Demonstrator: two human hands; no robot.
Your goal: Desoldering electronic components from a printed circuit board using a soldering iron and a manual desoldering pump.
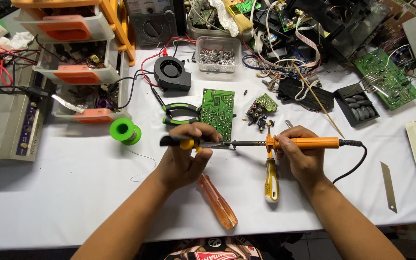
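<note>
the left hand [185,156] is curled tight around a small tool with a yellow and black handle [181,142]. its thin metal end points at the bottom edge of the green circuit board [217,108]. the board lies flat on the white table [73,192], just above the two hands.

the right hand [300,156] has its fingers wrapped around the orange soldering iron [304,142]. the iron lies sideways, and its dark tip [239,143] points left and meets the small tool right at the board's bottom edge. a black cord [355,163] runs from the back of the iron and loops off by the right wrist.

below the hands lie two screwdrivers. the long clear orange screwdriver [217,202] lies slanted under the left hand. the yellow and black screwdriver [271,180] lies almost straight up and down beside the right hand.

green and black pliers [181,114] sit just left of the board. a green spool of wire [124,131] stands farther left, and a thin wire [143,166] curls from it over the table. a small black fan [171,73] sits above the pliers. a clear box of little metal parts [217,54] sits above the board. a bare blade [388,187] lies near the right edge of the table.
</note>
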